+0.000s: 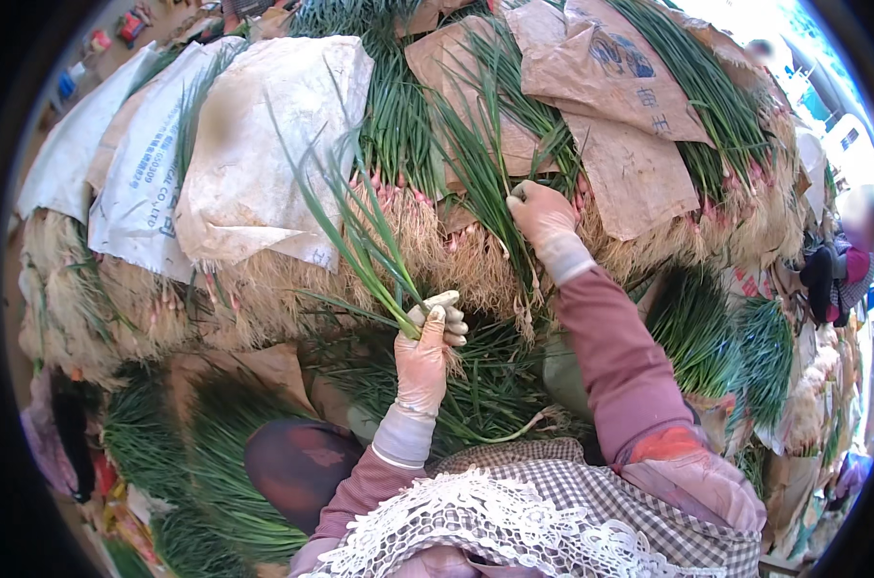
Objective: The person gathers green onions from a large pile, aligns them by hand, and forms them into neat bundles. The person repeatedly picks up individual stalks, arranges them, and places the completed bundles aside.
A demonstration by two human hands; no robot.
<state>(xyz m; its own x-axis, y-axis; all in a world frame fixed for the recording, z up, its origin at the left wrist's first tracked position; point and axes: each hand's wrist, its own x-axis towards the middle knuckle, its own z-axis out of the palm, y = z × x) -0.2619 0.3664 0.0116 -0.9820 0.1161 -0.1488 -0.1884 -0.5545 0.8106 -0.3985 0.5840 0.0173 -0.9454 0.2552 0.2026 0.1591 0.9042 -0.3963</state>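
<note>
My left hand (pixel 431 350), in a pale thin glove, grips a few spring onions (pixel 379 267) near their base. Their green leaves fan up and to the left, and a few roots show below the fist. My right hand (pixel 542 209), also gloved, reaches up to the pile with fingers curled around a stalk of a spring onion (pixel 500 144). Just left of it lies a loose clump of spring onions (pixel 484 191), with roots hanging toward me. The part inside my right fingers is hidden.
Rooted spring onion bunches (pixel 401 137) line the pile, partly covered by a white woven sack (pixel 278 137) and brown sacks (pixel 625 173). More green bunches (pixel 227 462) lie at lower left. Loose leaves (pixel 495 390) lie below my hands. A person (pixel 849 267) is at far right.
</note>
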